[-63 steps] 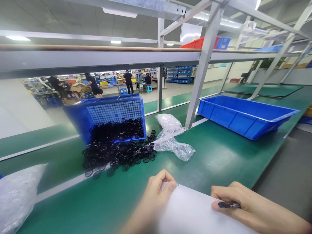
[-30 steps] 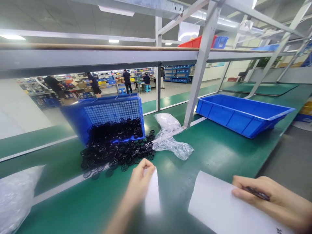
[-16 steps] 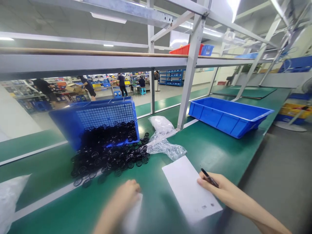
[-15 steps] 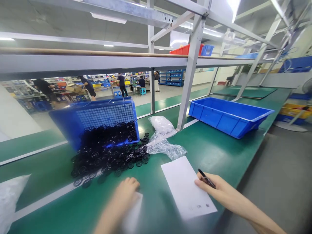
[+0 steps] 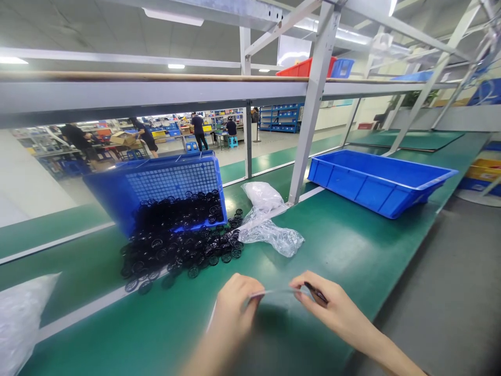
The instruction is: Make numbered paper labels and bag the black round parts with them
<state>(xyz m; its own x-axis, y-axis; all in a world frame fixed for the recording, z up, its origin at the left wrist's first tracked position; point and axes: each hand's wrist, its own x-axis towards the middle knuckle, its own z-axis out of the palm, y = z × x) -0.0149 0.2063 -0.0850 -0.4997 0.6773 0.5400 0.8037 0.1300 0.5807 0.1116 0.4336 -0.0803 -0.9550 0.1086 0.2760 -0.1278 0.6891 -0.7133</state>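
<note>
My left hand [image 5: 235, 308] and my right hand [image 5: 332, 310] hold a white sheet of paper [image 5: 274, 293] between them, seen edge-on and blurred, just above the green table [image 5: 344, 250]. The left fingers pinch its left edge. The right fingers pinch its right edge and also keep a black pen [image 5: 316, 293] tucked against the palm. Behind the hands lies a heap of several black plastic rings [image 5: 180, 250], spilling from a tipped blue mesh crate [image 5: 164, 183].
Crumpled clear plastic bags [image 5: 270, 224] lie right of the rings. A shallow blue bin [image 5: 376, 180] stands at the back right. Another clear bag [image 5: 23, 318] lies at the left edge. Grey frame posts [image 5: 313, 104] rise from the table. People work far behind.
The sheet that lay flat on the table under my right hand has been lifted; both hands have come together and now pinch it at its two edges. The camera tilted slightly.
</note>
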